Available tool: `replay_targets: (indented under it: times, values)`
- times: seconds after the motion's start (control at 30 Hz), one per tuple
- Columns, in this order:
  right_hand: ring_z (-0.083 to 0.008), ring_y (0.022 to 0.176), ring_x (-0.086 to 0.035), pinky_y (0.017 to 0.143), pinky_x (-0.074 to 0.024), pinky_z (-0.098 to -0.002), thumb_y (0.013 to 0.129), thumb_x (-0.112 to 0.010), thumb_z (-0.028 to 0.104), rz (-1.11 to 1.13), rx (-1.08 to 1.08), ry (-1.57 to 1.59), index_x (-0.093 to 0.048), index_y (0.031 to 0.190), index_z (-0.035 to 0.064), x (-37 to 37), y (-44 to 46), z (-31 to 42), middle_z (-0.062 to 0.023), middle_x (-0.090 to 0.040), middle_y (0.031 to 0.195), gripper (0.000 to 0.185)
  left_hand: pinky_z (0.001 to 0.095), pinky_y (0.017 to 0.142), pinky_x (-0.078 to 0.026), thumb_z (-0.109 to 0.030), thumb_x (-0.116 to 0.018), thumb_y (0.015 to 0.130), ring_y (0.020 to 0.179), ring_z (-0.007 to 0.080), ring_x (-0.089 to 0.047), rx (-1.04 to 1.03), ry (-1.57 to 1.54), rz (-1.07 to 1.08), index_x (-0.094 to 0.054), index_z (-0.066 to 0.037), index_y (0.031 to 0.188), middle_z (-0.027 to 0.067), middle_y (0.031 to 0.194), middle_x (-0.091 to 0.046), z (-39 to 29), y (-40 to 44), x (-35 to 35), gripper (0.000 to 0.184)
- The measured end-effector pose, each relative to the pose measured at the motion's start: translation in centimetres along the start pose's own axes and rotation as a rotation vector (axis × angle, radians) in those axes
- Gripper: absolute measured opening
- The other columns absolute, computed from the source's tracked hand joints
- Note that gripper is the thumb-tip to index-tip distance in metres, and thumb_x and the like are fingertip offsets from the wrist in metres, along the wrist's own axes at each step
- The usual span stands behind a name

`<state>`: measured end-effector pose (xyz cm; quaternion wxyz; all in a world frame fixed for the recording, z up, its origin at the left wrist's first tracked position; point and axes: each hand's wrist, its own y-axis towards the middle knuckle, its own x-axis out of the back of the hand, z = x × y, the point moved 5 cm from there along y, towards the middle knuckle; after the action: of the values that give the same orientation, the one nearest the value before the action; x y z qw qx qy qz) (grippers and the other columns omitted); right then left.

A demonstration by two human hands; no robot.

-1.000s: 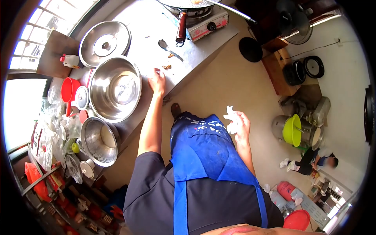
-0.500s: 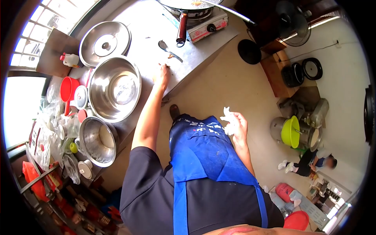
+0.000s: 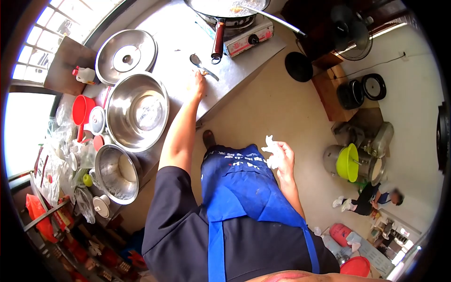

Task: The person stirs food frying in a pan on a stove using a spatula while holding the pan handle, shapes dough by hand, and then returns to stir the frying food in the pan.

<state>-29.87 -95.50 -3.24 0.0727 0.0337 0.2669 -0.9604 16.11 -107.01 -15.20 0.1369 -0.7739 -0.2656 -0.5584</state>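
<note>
My left hand [image 3: 197,84] is down on the metal table [image 3: 225,87], its fingers closed at small brown scraps beside a metal spoon [image 3: 203,66]. Whatever its fingers grip is too small to make out. Over the floor, to the right of my blue apron [image 3: 244,188], my right hand [image 3: 285,164] holds a crumpled white tissue [image 3: 275,151]. A pan with a brown handle [image 3: 218,40] sits on a portable gas stove [image 3: 249,40] beyond the spoon.
Left of my left arm stand a large steel bowl [image 3: 137,112], a smaller bowl [image 3: 117,174] and a round steel lid [image 3: 126,55]. A long metal rod [image 3: 277,19] sticks out of the pan past the table edge. Another person [image 3: 371,197] is far right.
My left hand has moved forward along the table to the scraps near the spoon, and its fingers have closed there. My right hand has shifted slightly with the tissue.
</note>
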Motion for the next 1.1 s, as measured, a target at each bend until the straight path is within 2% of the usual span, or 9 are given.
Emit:
replay_targets:
  times: [0.17, 0.3, 0.33, 0.6, 0.63, 0.7, 0.73, 0.83, 1.1]
  values:
    - [-0.0075, 0.053, -0.057, 0.046, -0.0453, -0.0230, 0.101, -0.060, 0.015, -0.040, 0.011, 0.043, -0.065, 0.104, 0.0012, -0.2, -0.5, 0.3, -0.0052, -0.066, 0.079, 0.015, 0.0466, 0.091, -0.052, -0.029, -0.062, 0.092, 0.105, 0.0386, -0.066, 0.079, -0.059, 0.033, -0.066, -0.003, 0.110, 0.0228, 0.111, -0.068, -0.7, -1.8, 3.5, 0.032]
    - [-0.0071, 0.046, -0.053, 0.039, -0.0403, -0.0232, 0.102, -0.060, 0.015, -0.068, 0.017, 0.064, -0.064, 0.103, 0.0000, -0.1, -0.7, 0.9, -0.0045, -0.063, 0.074, 0.015, 0.0436, 0.079, -0.055, -0.031, -0.070, 0.085, 0.084, 0.0355, -0.071, 0.229, -0.295, -0.052, -0.072, -0.004, 0.094, 0.0165, 0.085, -0.073, 0.9, -3.7, 3.6, 0.028]
    - [-0.0071, 0.046, -0.053, 0.039, -0.0403, -0.0232, 0.102, -0.060, 0.015, -0.069, 0.017, 0.067, -0.064, 0.103, 0.0000, -0.1, -0.6, 1.1, -0.0045, -0.063, 0.074, 0.015, 0.0392, 0.075, -0.055, -0.032, -0.072, 0.084, 0.073, 0.0311, -0.071, 0.221, -0.329, -0.136, -0.072, -0.004, 0.086, 0.0141, 0.074, -0.073, 0.6, -4.5, 4.4, 0.028]
    - [-0.0073, 0.045, -0.053, 0.037, -0.0398, -0.0232, 0.101, -0.061, 0.016, -0.017, 0.036, 0.081, -0.062, 0.103, -0.0008, -1.2, -0.6, 2.4, -0.0082, -0.067, 0.076, 0.017, 0.0299, 0.057, -0.049, -0.020, -0.075, 0.086, 0.057, 0.0116, -0.059, 0.410, -0.849, -0.251, -0.072, 0.000, 0.084, 0.0060, 0.063, -0.067, 0.9, -6.8, 6.5, 0.020]
    - [-0.0073, 0.045, -0.053, 0.037, -0.0398, -0.0232, 0.101, -0.061, 0.016, -0.013, 0.036, 0.078, -0.062, 0.103, -0.0008, -1.1, -0.4, 2.1, -0.0082, -0.067, 0.076, 0.017, 0.0299, 0.057, -0.049, -0.020, -0.075, 0.086, 0.057, 0.0116, -0.059, 0.414, -0.849, -0.255, -0.072, 0.000, 0.084, 0.0060, 0.063, -0.067, 1.3, -6.7, 6.3, 0.020]
    - [-0.0070, 0.045, -0.053, 0.038, -0.0406, -0.0225, 0.102, -0.059, 0.017, 0.011, 0.047, 0.053, -0.062, 0.104, -0.0007, -0.9, 0.1, 1.2, -0.0089, -0.068, 0.077, 0.018, 0.0255, 0.046, -0.038, -0.016, -0.073, 0.088, 0.050, 0.0076, -0.050, 0.707, -1.382, -0.058, -0.069, 0.001, 0.090, 0.0046, 0.064, -0.063, 2.6, -7.0, 3.9, 0.017]
    - [-0.0070, 0.045, -0.053, 0.038, -0.0406, -0.0225, 0.102, -0.059, 0.017, 0.014, 0.046, 0.051, -0.062, 0.104, -0.0007, -1.1, -0.1, 1.4, -0.0089, -0.068, 0.077, 0.018, 0.0221, 0.041, -0.025, -0.013, -0.073, 0.088, 0.046, 0.0046, -0.041, 0.733, -1.537, -0.068, -0.067, 0.000, 0.095, 0.0049, 0.070, -0.062, 1.7, -7.3, 4.7, 0.016]
    - [-0.0066, 0.046, -0.053, 0.038, -0.0409, -0.0219, 0.102, -0.059, 0.018, 0.023, 0.043, 0.027, -0.062, 0.104, -0.0007, -1.6, -0.3, 1.7, -0.0085, -0.068, 0.077, 0.019, 0.0222, 0.040, -0.023, -0.011, -0.073, 0.087, 0.045, 0.0054, -0.037, 0.657, -1.743, 0.058, -0.065, 0.000, 0.098, 0.0077, 0.081, -0.065, 2.5, -7.2, 3.8, 0.018]
    - [-0.0066, 0.045, -0.053, 0.037, -0.0397, -0.0219, 0.100, -0.063, 0.021, -0.004, 0.031, -0.014, -0.063, 0.098, -0.0014, -2.3, -0.8, 2.4, -0.0119, -0.070, 0.078, 0.022, 0.0224, 0.041, -0.025, -0.011, -0.070, 0.089, 0.045, 0.0052, -0.037, 0.712, -1.585, 0.086, -0.068, 0.001, 0.095, 0.0101, 0.085, -0.069, 4.1, -7.1, 1.8, 0.014]
